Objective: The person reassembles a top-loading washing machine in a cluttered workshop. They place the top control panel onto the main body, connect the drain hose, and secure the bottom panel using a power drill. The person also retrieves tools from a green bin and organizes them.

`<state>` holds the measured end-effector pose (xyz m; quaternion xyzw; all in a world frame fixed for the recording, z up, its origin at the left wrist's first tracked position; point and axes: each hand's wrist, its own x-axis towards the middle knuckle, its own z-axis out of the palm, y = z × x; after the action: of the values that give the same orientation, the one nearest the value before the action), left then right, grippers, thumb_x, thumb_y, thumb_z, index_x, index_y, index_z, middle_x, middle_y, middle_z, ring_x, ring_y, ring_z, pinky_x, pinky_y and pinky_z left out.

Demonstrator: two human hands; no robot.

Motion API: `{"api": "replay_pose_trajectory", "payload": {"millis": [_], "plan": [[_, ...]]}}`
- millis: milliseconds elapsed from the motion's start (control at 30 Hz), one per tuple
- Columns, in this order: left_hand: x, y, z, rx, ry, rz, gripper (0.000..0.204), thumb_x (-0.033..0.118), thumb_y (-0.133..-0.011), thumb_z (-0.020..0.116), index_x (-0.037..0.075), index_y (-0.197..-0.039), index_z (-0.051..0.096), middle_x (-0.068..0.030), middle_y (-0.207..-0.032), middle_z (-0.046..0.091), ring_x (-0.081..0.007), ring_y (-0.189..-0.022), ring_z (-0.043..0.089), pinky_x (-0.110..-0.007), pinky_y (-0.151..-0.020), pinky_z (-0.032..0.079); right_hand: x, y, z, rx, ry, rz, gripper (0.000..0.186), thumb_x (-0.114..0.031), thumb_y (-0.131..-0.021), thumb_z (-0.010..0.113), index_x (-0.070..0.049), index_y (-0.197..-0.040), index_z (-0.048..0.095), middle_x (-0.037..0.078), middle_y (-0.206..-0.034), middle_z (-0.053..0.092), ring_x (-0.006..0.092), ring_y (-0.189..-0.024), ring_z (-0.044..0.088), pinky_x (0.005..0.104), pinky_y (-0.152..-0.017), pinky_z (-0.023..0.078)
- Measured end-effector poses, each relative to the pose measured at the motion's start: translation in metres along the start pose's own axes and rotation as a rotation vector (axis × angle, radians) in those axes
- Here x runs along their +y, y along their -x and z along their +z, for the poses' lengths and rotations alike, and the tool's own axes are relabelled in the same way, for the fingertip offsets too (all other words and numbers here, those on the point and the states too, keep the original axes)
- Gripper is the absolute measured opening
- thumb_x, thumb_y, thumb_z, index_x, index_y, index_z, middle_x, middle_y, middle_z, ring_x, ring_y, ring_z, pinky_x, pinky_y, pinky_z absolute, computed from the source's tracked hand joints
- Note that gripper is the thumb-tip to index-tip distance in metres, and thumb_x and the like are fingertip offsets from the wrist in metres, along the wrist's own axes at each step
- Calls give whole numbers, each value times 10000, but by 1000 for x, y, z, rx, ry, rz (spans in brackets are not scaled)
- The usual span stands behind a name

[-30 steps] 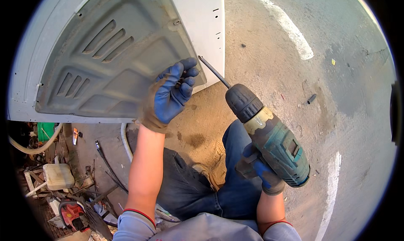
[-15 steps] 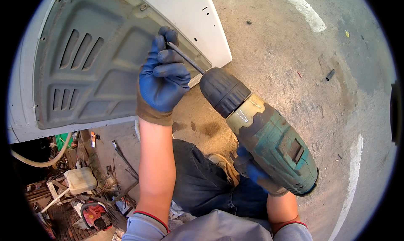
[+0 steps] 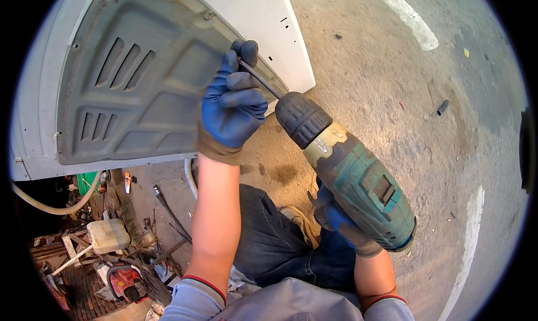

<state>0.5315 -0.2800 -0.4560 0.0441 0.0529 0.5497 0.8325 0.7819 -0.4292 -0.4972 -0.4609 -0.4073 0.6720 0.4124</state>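
My left hand (image 3: pixel 231 108), in a blue-coated glove, is raised in front of a grey vented panel (image 3: pixel 157 68) with a white flanged edge (image 3: pixel 263 10). Its fingers curl at the tip of a long thin driver bit (image 3: pixel 263 82); anything small between them is hidden. My right hand (image 3: pixel 339 223), also gloved, grips a worn teal-and-black cordless drill (image 3: pixel 364 186) from below, partly covered by its body. The drill angles up and leftward, its chuck (image 3: pixel 300 116) just right of my left hand.
At lower left lie a pale hose (image 3: pixel 64 209), black cables (image 3: pixel 171 214), a plastic jerrycan (image 3: pixel 109 236), a red-and-black power tool (image 3: pixel 124 282) and scrap wood. Concrete ground (image 3: pixel 381 85) with painted white lines spans the right. My bent legs (image 3: pixel 263 237) are below.
My left hand has risen, its fingers now meeting the bit tip. The drill has come leftward and up toward it. The whole view has also shifted slightly.
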Motion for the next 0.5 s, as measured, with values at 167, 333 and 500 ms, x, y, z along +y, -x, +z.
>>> {"api": "replay_pose_trajectory", "payload": {"millis": [167,333,500], "plan": [[0,-4,4,-63,-141,72,294,155,-1007,449,5,-1225,576,-165,-1235,611,-122,-692,600,-180,-481,461,-14,-4,5,-78,303,-355,423,-99,-809,649,-32,-1217,562,90,-1052,636,212,-905,621,317,-786,500],[-4,-19,26,-39,27,39,310,186,-1009,454,-15,-1218,564,-161,-1214,614,-105,-675,592,-179,-480,470,-9,-5,26,-69,73,-281,335,-81,-875,593,-8,-1199,549,84,-1008,637,169,-816,620,297,-688,498],[2,-27,30,-217,74,34,429,183,-1029,396,-58,-1383,392,-247,-1281,550,-87,-676,575,-183,-502,475,-17,-28,44,-91,339,-386,332,-100,-872,604,-11,-1188,555,80,-1002,637,163,-818,613,296,-703,491]]}}
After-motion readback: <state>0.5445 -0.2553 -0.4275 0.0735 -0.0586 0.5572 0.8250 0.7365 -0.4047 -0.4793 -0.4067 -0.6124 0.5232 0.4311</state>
